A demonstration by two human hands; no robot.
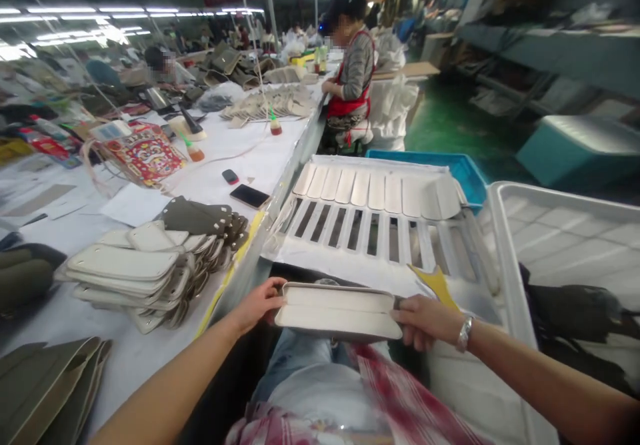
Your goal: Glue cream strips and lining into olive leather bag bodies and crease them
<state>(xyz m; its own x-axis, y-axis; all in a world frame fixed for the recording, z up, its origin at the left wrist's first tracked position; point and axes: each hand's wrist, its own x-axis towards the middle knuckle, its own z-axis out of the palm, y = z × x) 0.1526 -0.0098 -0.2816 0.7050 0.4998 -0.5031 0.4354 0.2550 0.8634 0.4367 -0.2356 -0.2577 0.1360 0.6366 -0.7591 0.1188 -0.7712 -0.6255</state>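
Note:
Above my lap I hold a long folded leather-like piece (pixel 340 313), cream on the inside with a dark outer edge. My left hand (pixel 261 304) pinches its left end, and my right hand (pixel 421 320) grips the right end. Just beyond it stands a white slatted rack (pixel 345 248), with a row of cream rounded panels (pixel 360 188) laid along its far side. A yellow piece (pixel 437 285) lies on the rack near my right hand. On the table to my left are stacked cream panels (pixel 123 262) with small holes, and dark olive panels (pixel 203 217) behind them.
A white plastic basket (pixel 510 265) holding dark pieces stands at my right. Behind the rack is a blue crate (pixel 465 165). The white table (pixel 210 158) carries a phone (pixel 250 196), glue bottles and a patterned red bag (pixel 145 155). A co-worker (pixel 355 65) stands farther along.

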